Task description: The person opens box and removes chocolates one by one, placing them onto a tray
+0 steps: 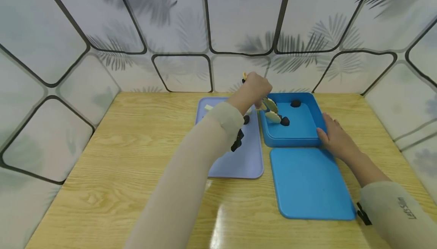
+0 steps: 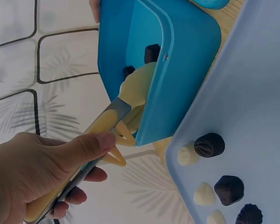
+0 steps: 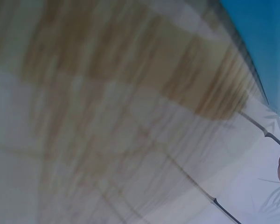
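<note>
My left hand (image 1: pixel 254 87): arm stretched forward, fingers and thumb curled round yellow tongs (image 2: pixel 113 122), tips reaching into blue box (image 1: pixel 304 137) beside dark chocolate (image 1: pixel 285 121). My right hand (image 1: pixel 332 135): fingers straight, together, pressed flat against box's right wall. Lavender tray (image 1: pixel 246 161) left of box carries more chocolates. Blue lid (image 1: pixel 310 184) lies just before box.

1. On the pale sleeve (image 1: pixel 396 211) of the right arm, well behind the fingers (image 1: pixel 326 127), stands small dark lettering, too small to read with certainty.
2. No other writing shows.
</note>
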A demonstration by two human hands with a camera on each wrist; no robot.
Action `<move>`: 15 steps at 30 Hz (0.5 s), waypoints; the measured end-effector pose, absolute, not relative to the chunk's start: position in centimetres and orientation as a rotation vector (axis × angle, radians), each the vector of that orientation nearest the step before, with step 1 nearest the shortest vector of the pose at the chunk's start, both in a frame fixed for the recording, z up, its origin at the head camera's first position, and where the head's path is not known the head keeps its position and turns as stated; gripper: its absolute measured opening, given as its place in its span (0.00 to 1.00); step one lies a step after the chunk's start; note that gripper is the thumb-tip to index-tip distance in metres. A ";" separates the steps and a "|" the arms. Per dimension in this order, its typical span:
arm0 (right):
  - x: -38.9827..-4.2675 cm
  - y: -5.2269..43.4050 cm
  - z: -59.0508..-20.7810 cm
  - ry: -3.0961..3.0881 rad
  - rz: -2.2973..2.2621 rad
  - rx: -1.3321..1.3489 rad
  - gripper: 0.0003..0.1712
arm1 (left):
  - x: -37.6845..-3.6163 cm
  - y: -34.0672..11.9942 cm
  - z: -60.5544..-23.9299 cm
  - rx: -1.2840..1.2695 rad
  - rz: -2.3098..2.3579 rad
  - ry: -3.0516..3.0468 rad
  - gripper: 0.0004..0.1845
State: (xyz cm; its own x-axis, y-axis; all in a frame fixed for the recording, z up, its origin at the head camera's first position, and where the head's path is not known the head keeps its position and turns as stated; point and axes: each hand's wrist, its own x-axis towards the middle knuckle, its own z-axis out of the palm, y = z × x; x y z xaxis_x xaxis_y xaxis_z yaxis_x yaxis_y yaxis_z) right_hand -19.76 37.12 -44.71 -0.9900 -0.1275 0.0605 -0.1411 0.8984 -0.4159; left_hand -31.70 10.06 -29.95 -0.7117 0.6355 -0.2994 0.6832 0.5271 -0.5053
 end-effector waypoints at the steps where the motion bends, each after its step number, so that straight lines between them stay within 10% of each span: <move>1: -19.8 37.1 -44.7 -3.030 0.669 0.214 0.39 | -31.7 10.0 -29.9 1.166 -0.935 2.680 0.16; 15: -19.7 36.9 -44.5 -3.015 0.670 0.261 0.39 | -32.1 8.8 -31.2 1.246 -0.807 2.706 0.12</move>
State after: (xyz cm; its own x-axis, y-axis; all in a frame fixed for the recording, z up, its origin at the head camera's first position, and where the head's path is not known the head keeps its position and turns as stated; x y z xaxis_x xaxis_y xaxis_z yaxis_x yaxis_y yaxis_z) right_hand -19.74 36.93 -44.49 -0.9850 -0.1546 0.0771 -0.1727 0.8923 -0.4171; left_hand -32.09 8.81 -31.20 -0.6728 0.6928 -0.2596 0.7218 0.5377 -0.4357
